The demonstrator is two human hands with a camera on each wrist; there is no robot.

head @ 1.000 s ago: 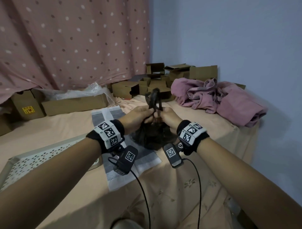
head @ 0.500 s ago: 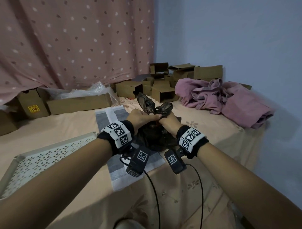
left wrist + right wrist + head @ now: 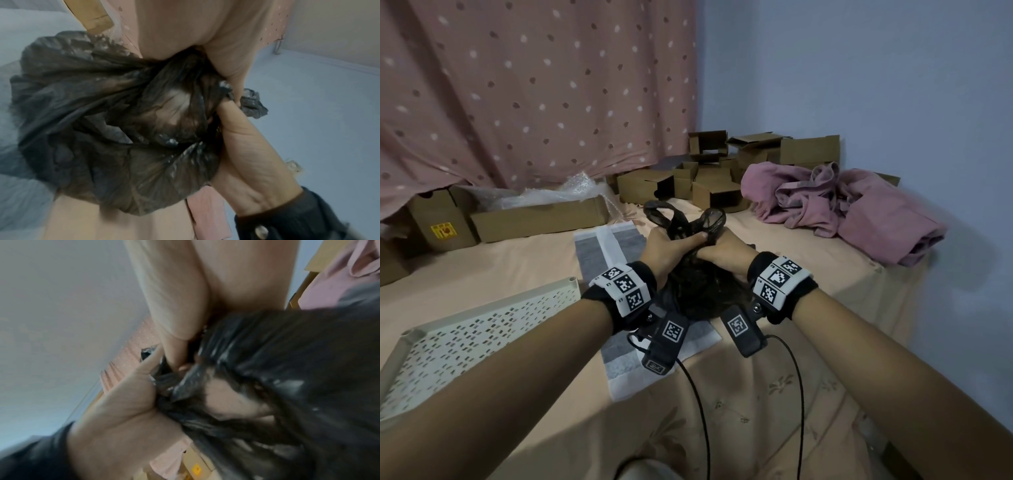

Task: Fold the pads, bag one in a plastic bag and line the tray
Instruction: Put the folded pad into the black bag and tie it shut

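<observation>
Bag (image 3: 697,287): we grip neck, left hand (image 3: 666,248), right hand (image 3: 722,253), tying. Pad (image 3: 616,260) mid-bed flat; tray (image 3: 465,339) at left edge unlined.

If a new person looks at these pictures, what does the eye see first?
First, the black plastic bag at the centre, its gathered top held in the grip of the left hand and right hand. Next, the grey-and-white pad lying under it, and the perforated tray to the left.
</observation>
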